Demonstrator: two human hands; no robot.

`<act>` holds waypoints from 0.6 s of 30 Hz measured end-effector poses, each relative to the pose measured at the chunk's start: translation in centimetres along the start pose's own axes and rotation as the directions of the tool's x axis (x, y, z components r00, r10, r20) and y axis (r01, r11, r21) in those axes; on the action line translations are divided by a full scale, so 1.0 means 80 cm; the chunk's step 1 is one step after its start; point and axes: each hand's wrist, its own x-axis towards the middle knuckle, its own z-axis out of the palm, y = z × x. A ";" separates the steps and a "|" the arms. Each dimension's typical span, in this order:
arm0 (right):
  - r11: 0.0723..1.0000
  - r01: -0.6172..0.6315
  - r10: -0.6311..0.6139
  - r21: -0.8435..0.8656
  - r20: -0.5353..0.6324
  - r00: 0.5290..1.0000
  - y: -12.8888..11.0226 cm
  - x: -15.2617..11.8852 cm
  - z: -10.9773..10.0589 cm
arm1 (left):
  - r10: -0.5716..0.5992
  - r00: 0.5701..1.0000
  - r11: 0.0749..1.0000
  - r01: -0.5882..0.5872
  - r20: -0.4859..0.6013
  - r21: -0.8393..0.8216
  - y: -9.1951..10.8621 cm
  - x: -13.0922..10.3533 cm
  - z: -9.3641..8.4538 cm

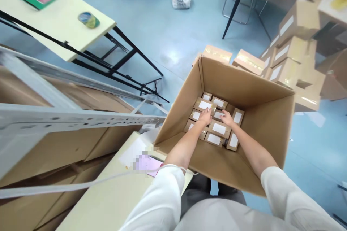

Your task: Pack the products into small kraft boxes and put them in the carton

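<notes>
Head view: both hands are down inside a large open carton (244, 79), working among small labelled boxes, left hand (205, 116) at the near edge of one box (201, 103), right hand (228, 119) by a smaller box (218, 115). Their fingers look loosely curled, though I can't tell whether either grips. Shifting the smaller box would, I'd judge, call for fingertips worked into those tight seams.

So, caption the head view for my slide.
Left hand and right hand among small labelled boxes inside an open carton.

A pale table (105, 187) is standing beside the metal shelving (81, 113). Blue floor (159, 32) is stretching beyond the shelving, catching light.
</notes>
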 end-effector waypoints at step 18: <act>0.987 0.130 -0.132 0.095 0.014 0.991 -0.144 -0.253 -0.143 | 0.076 0.971 0.990 -0.101 -0.226 -0.100 0.136 -0.286 -0.052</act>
